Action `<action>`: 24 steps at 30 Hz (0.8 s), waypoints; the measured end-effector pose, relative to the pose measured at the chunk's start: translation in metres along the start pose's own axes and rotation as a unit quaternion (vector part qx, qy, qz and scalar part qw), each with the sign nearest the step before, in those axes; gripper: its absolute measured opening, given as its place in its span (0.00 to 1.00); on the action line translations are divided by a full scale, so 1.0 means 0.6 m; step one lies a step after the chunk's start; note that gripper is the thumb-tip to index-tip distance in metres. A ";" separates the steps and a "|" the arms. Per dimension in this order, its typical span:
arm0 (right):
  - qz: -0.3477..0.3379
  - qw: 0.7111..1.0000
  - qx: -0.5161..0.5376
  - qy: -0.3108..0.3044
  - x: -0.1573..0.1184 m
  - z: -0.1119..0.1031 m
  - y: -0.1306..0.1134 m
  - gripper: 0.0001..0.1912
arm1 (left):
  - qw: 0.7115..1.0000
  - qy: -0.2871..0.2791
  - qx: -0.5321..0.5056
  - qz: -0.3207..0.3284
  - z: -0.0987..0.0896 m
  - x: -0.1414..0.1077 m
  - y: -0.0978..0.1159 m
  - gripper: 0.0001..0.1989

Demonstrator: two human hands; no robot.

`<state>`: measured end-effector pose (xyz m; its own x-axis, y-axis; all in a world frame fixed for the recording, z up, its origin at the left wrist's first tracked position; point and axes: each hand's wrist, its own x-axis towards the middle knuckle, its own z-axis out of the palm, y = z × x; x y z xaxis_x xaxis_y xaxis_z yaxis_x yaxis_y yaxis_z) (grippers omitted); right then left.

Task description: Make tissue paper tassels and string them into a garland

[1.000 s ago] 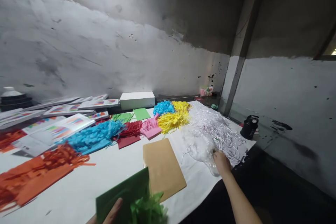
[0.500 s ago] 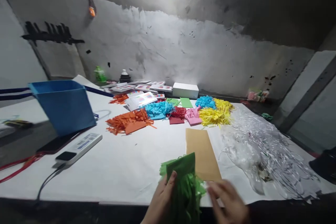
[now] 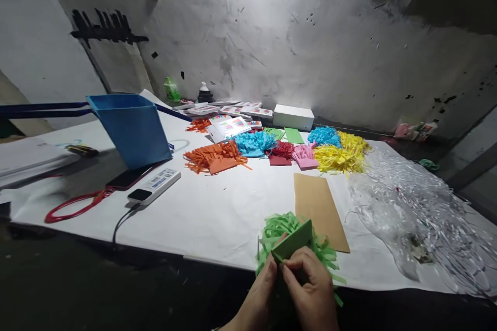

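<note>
Near the front edge of the table, both my hands hold a green fringed paper piece (image 3: 293, 243), with a flat folded band on top and loose strips spreading around it. My left hand (image 3: 258, 292) grips the band's near left corner, thumb on top. Close beside it, my right hand (image 3: 312, 287) pinches the lower edge of the band between thumb and fingers. Just behind the fringe lies a brown cardboard sheet (image 3: 320, 209), partly covered by the green strips. The undersides of my fingers are hidden.
Fringed bundles stand across the back: orange (image 3: 215, 158), blue (image 3: 254, 142), dark red (image 3: 280, 155), pink (image 3: 305, 155) and yellow (image 3: 341, 152). A heap of clear plastic strips (image 3: 419, 207) covers the right. On the left are a blue bin (image 3: 135, 129), a white power bank (image 3: 155, 186) and a red cord (image 3: 73, 207).
My right hand has come in from the right and now pinches the green band beside my left hand. The fringe has tilted, its strips spreading outward. The camera view has shifted.
</note>
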<state>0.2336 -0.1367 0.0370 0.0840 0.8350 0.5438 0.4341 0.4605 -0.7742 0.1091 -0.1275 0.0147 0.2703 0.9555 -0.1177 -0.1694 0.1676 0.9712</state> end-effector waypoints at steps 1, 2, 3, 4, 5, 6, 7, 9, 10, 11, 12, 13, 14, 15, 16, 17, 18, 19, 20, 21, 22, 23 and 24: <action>0.027 0.999 0.021 -0.013 0.007 -0.002 -0.004 0.12 | 0.998 -0.018 -0.052 0.012 0.001 0.001 0.005 0.36; 0.042 0.998 0.035 -0.028 0.014 -0.005 -0.007 0.14 | 0.995 -0.029 -0.096 0.009 0.002 0.002 0.011 0.35; 0.051 0.997 0.039 -0.044 0.020 -0.007 -0.009 0.14 | 0.991 -0.032 -0.129 -0.002 0.002 0.002 0.017 0.33; 0.054 0.996 0.035 -0.056 0.025 -0.009 -0.010 0.14 | 0.988 -0.027 -0.152 -0.016 0.001 0.003 0.021 0.31; 0.051 0.997 0.023 -0.058 0.028 -0.010 -0.010 0.12 | 0.986 -0.019 -0.161 -0.031 0.000 0.003 0.025 0.30; 0.034 0.998 0.001 -0.045 0.029 -0.009 -0.009 0.09 | 0.985 -0.010 -0.169 -0.041 -0.001 0.004 0.026 0.30; -0.001 0.999 -0.032 -0.025 0.029 -0.008 -0.008 0.06 | 0.982 -0.006 -0.181 -0.048 -0.002 0.005 0.025 0.29; -0.106 0.987 -0.118 0.012 0.025 -0.004 -0.005 0.06 | 0.973 -0.010 -0.222 -0.063 -0.002 0.008 0.018 0.29; -0.156 0.975 -0.158 0.016 0.023 -0.002 -0.004 0.08 | 0.966 -0.014 -0.249 -0.069 -0.002 0.010 0.014 0.29; -0.192 0.963 -0.188 0.005 0.019 0.000 -0.003 0.10 | 0.958 -0.018 -0.276 -0.075 -0.002 0.011 0.009 0.29; -0.211 0.955 -0.211 -0.015 0.015 0.001 -0.003 0.12 | 0.950 -0.022 -0.302 -0.078 -0.001 0.012 0.006 0.29; -0.217 0.949 -0.226 -0.034 0.011 0.002 -0.002 0.13 | 0.942 -0.027 -0.325 -0.080 -0.001 0.013 0.003 0.29; -0.217 0.946 -0.237 -0.045 0.006 0.003 -0.002 0.15 | 0.935 -0.034 -0.344 -0.084 0.000 0.013 0.002 0.30; -0.215 0.945 -0.242 -0.050 0.001 0.003 0.000 0.16 | 0.929 -0.041 -0.357 -0.090 0.000 0.013 0.001 0.30; -0.208 0.946 -0.241 -0.050 -0.004 0.004 0.002 0.17 | 0.925 -0.051 -0.364 -0.098 0.000 0.013 0.001 0.30; -0.196 0.951 -0.235 -0.044 -0.009 0.005 0.004 0.17 | 0.922 -0.060 -0.369 -0.104 0.000 0.013 0.001 0.29; -0.179 0.958 -0.222 -0.039 -0.014 0.006 0.007 0.16 | 0.920 -0.067 -0.371 -0.107 0.000 0.013 0.001 0.29; -0.160 0.965 -0.203 -0.037 -0.017 0.007 0.010 0.15 | 0.920 -0.070 -0.371 -0.108 0.000 0.013 0.002 0.29; -0.139 0.973 -0.181 -0.037 -0.019 0.008 0.012 0.13 | 0.920 -0.073 -0.369 -0.107 0.001 0.014 0.002 0.29; -0.118 0.979 -0.159 -0.039 -0.019 0.009 0.014 0.11 | 0.921 -0.074 -0.369 -0.104 0.002 0.014 0.002 0.29; -0.097 0.984 -0.140 -0.044 -0.017 0.008 0.014 0.09 | 0.922 -0.073 -0.365 -0.103 0.003 0.014 0.002 0.29; -0.076 0.988 -0.121 -0.054 -0.013 0.007 0.012 0.07 | 0.926 -0.067 -0.358 -0.103 0.004 0.014 0.003 0.30; -0.048 0.992 -0.102 -0.065 -0.008 0.006 0.010 0.06 | 0.930 -0.057 -0.347 -0.104 0.005 0.013 0.004 0.30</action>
<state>0.2326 -0.1372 0.0287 -0.0779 0.8280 0.5553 0.6073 0.4811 -0.6322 0.1136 -0.1203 0.0165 0.4578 0.8596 -0.2270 -0.6623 0.5001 0.5580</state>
